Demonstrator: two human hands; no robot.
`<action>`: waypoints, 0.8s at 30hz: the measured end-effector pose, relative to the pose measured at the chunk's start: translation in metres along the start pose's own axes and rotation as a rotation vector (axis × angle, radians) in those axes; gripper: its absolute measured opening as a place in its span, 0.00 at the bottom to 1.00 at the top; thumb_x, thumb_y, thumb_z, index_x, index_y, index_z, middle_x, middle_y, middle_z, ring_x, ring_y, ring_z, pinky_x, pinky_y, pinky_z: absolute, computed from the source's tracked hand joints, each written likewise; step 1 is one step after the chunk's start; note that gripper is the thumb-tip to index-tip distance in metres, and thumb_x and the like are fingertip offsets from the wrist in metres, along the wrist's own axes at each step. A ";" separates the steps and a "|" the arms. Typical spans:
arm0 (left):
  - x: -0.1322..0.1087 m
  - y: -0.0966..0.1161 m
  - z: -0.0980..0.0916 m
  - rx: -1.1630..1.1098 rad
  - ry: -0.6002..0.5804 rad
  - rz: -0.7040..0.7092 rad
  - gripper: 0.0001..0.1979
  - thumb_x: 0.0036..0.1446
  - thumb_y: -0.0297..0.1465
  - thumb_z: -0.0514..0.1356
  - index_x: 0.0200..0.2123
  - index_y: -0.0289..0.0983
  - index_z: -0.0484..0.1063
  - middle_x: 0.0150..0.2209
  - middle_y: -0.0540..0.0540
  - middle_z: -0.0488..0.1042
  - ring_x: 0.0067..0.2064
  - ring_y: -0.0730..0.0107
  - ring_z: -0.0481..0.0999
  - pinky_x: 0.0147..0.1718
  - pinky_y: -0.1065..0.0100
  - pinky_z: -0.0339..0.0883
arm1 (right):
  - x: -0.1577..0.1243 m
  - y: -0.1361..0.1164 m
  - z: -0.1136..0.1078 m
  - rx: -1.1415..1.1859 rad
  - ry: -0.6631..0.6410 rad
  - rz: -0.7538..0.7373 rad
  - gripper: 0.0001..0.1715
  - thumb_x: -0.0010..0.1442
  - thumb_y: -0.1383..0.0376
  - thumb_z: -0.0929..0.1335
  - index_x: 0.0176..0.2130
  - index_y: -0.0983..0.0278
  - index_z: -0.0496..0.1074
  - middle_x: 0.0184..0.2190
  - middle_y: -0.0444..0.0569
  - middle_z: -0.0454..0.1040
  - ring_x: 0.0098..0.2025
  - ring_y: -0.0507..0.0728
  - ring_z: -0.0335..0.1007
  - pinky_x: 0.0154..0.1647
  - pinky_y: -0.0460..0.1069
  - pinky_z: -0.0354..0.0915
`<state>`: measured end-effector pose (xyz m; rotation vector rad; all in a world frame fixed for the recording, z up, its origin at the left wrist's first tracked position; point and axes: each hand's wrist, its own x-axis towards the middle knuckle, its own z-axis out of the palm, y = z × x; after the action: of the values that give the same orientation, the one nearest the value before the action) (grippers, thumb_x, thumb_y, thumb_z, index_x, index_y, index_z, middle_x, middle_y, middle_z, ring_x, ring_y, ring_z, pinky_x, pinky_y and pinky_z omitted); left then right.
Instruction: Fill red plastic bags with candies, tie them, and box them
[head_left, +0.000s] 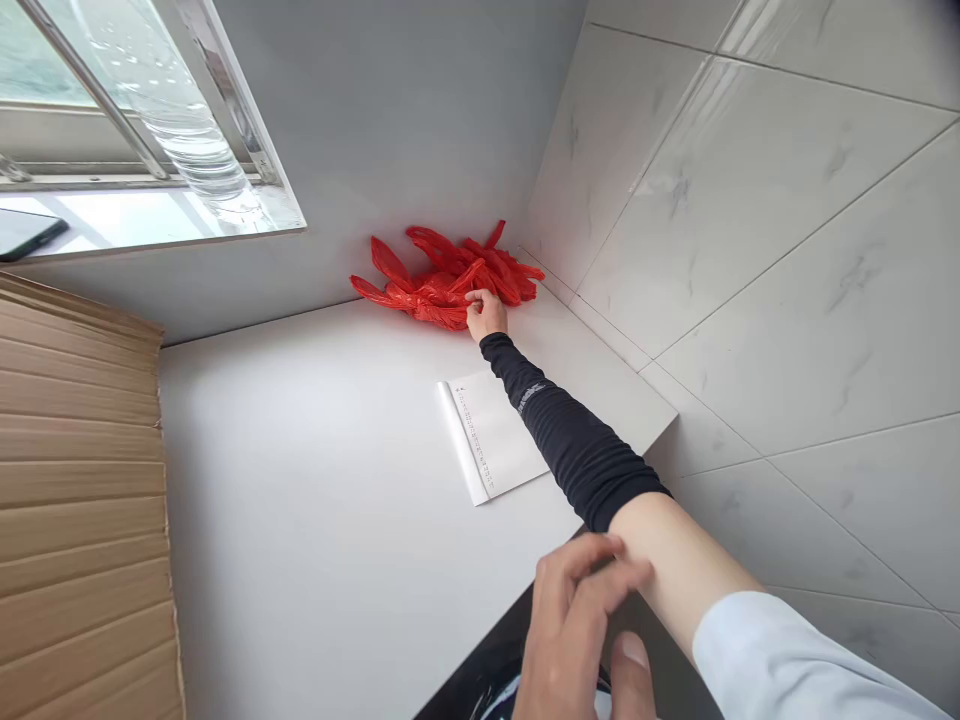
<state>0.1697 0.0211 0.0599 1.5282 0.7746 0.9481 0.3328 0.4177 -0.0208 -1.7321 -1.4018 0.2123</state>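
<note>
**Right hand (487,315) at the red bags (444,290), left hand (556,638) well apart**

The right fingertips curl at the heap's near side; whether they grip, I cannot tell. The red bags lie crumpled against the far wall (390,130), long axis left to right, loops pointing left and far, on the desk (315,480). A dark sleeve (574,430) hides the white pad's (506,440) right part. The left hand, fingers parted, is cut off.

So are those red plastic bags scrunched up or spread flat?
Scrunched up: the red plastic bags lie in a wrinkled heap, ends sticking out.
</note>
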 end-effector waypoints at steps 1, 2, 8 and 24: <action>0.003 0.001 -0.001 0.036 0.028 -0.009 0.30 0.58 0.19 0.53 0.60 0.51 0.69 0.59 0.44 0.69 0.58 0.57 0.72 0.54 0.56 0.70 | -0.002 0.001 0.001 -0.012 -0.002 0.000 0.09 0.68 0.65 0.70 0.47 0.66 0.74 0.48 0.50 0.76 0.50 0.59 0.73 0.55 0.60 0.69; 0.006 0.003 -0.001 0.052 0.031 -0.013 0.32 0.57 0.18 0.53 0.61 0.51 0.67 0.59 0.43 0.69 0.58 0.56 0.71 0.54 0.55 0.70 | -0.003 0.001 0.002 -0.025 -0.005 -0.002 0.09 0.68 0.64 0.70 0.47 0.66 0.74 0.48 0.50 0.76 0.50 0.59 0.73 0.55 0.60 0.70; 0.019 0.015 -0.001 -0.025 -0.109 -0.014 0.26 0.51 0.16 0.55 0.50 0.45 0.73 0.48 0.44 0.71 0.45 0.60 0.74 0.43 0.58 0.71 | -0.018 0.000 0.005 -0.116 -0.028 -0.059 0.11 0.69 0.62 0.69 0.48 0.65 0.73 0.49 0.51 0.74 0.49 0.59 0.72 0.52 0.58 0.71; 0.032 0.014 0.012 0.108 0.012 0.104 0.13 0.51 0.21 0.62 0.40 0.41 0.71 0.39 0.44 0.72 0.41 0.60 0.71 0.35 0.60 0.66 | -0.039 -0.010 0.013 -0.318 -0.058 -0.242 0.14 0.68 0.63 0.69 0.52 0.64 0.72 0.53 0.52 0.72 0.54 0.61 0.70 0.53 0.59 0.70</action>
<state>0.1946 0.0413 0.0778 1.6718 0.7714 1.0068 0.3040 0.3905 -0.0367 -1.7966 -1.7471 -0.0998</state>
